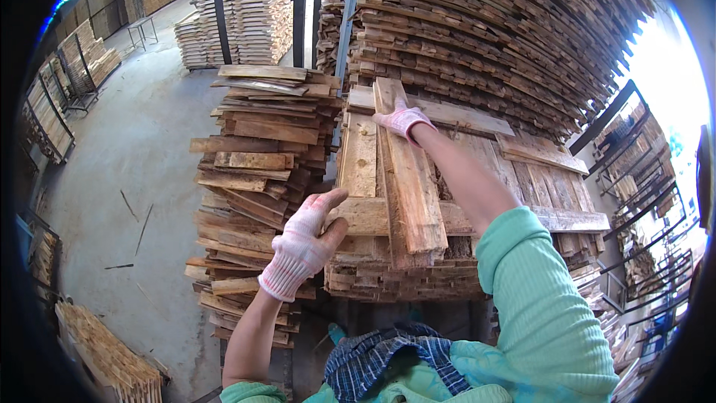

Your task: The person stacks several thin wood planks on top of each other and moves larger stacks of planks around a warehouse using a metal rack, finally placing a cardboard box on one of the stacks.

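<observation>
Plank (pixel 409 179) lay on the stack (pixel 522 179), long axis running 12 to 6. My right hand (pixel 403 119) was pressed flat on its far end at 12; left hand (pixel 306 242) hovered spread open, just off its near end at 9.

Open concrete floor (pixel 142 172) fills the left of the frame, a narrow gap separates the left stack (pixel 261 179) from the centre stack (pixel 418 201), and a tall board wall (pixel 485 30) blocks the upper right.
</observation>
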The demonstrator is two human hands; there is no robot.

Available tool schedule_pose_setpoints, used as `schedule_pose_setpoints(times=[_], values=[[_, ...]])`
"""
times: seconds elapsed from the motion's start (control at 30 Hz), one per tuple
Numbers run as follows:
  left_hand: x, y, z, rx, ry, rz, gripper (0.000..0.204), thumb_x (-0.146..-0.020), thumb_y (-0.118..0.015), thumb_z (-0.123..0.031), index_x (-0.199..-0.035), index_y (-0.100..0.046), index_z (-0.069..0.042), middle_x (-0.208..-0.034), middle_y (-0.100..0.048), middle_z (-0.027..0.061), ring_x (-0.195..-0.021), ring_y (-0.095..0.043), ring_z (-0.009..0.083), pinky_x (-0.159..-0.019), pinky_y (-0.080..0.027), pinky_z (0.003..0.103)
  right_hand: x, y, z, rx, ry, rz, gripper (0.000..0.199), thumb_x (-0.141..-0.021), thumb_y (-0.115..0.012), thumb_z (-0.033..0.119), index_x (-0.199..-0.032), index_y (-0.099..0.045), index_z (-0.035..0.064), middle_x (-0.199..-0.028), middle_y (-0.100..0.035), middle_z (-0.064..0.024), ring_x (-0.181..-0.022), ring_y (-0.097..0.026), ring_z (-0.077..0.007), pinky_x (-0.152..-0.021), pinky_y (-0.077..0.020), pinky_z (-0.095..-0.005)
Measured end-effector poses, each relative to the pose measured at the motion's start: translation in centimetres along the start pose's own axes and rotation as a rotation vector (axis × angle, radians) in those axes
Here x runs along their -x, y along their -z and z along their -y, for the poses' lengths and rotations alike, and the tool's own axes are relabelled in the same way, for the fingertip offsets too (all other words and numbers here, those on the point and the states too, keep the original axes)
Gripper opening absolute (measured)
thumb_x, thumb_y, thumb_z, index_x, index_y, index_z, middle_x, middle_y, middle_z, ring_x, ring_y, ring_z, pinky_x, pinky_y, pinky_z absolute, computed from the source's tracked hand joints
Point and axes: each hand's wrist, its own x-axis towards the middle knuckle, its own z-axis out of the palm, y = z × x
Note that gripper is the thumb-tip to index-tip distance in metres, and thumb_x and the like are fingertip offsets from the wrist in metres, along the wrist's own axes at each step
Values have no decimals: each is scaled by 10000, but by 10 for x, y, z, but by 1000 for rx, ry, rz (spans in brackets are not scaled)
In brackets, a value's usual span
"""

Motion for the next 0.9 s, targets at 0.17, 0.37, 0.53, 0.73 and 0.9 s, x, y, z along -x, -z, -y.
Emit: schedule_pose_setpoints(times=[0.17,0.37,0.53,0.73,0.9], values=[[38,3,24,1,-83,-204,437,-926,-653,-5,-1352,-555,13,-1248,-621,129,-1204,-607,229,-1018,-498,324,-31,-7,-9,-43,67,-32,1149,-727,-718,576,-1619,-188,83,-1566,-398,-253,-1416,-444,-389,-1170,-368,-427],[74,-16,48,128,26,-235,477,-916,-646,30,-1378,-528,42,-1319,-576,148,-1279,-561,242,-1122,-419,345,-28,-5,14,-257,124,-29,1108,-720,-765,395,-1595,-204,9,-1426,-540,-273,-1292,-555,-357,-1073,-447,-405],[87,-19,44,246,-5,-345,567,-887,-705,0,-1413,-496,26,-1391,-518,193,-1265,-559,300,-1082,-449,388,-25,-8,46,-477,154,-66,957,-739,-792,346,-1511,-371,-31,-1043,-684,-161,-829,-645,-231,-700,-541,-399],[55,-33,-16,-317,-158,-320,905,-809,-831,-448,-1505,-418,-41,-1461,-426,241,-1344,-429,443,-1139,-343,533,-54,-25,48,-184,78,-5,948,-767,-729,450,-1520,-383,-10,-1490,-502,-242,-1350,-522,-356,-1105,-431,-408],[41,-84,-17,-729,-153,-338,783,-764,-752,-603,-1378,-556,-159,-1332,-463,283,-1212,-479,494,-1005,-340,689,-33,-16,74,-36,102,19,926,-776,-728,469,-1484,-428,-47,-1508,-484,-242,-1376,-501,-351,-1121,-422,-417]])
